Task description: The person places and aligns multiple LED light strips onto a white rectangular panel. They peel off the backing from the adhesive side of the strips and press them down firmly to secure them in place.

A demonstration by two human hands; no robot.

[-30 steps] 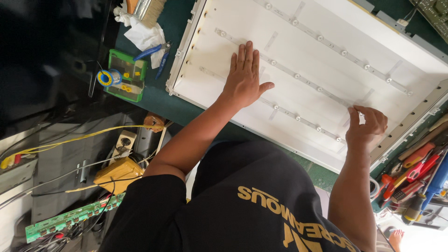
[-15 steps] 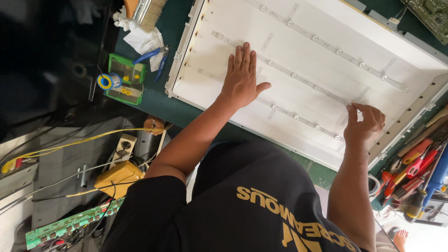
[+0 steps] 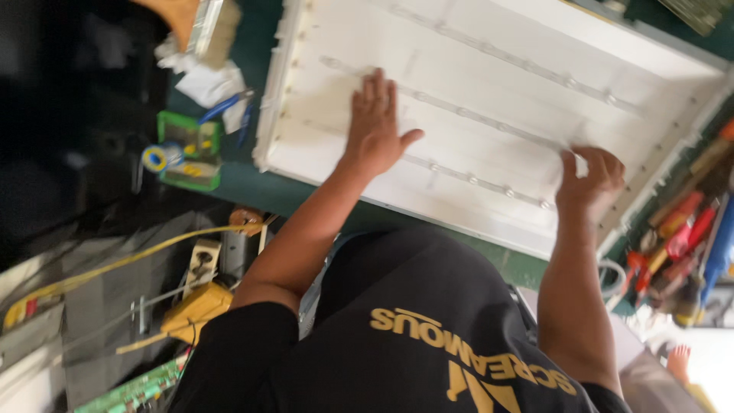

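Note:
A large white backlight panel lies on the green bench, crossed by thin LED strips. My left hand rests flat on the panel with its fingers spread, pressing over the middle strip near its left part. My right hand is curled near the panel's right edge. Its fingertips pinch the right end of a strip where two strips come close. My black shirt fills the bottom of the view and hides the panel's near edge.
Left of the panel sit a green box with a tape roll, blue pliers and crumpled paper. Red and blue screwdrivers lie at the right. A yellow cable, a yellow meter and a green circuit board sit lower left.
My right hand has shifted slightly left along the strip and its fingers have closed tighter. My left hand stays flat on the panel. The view has moved a little and blurred.

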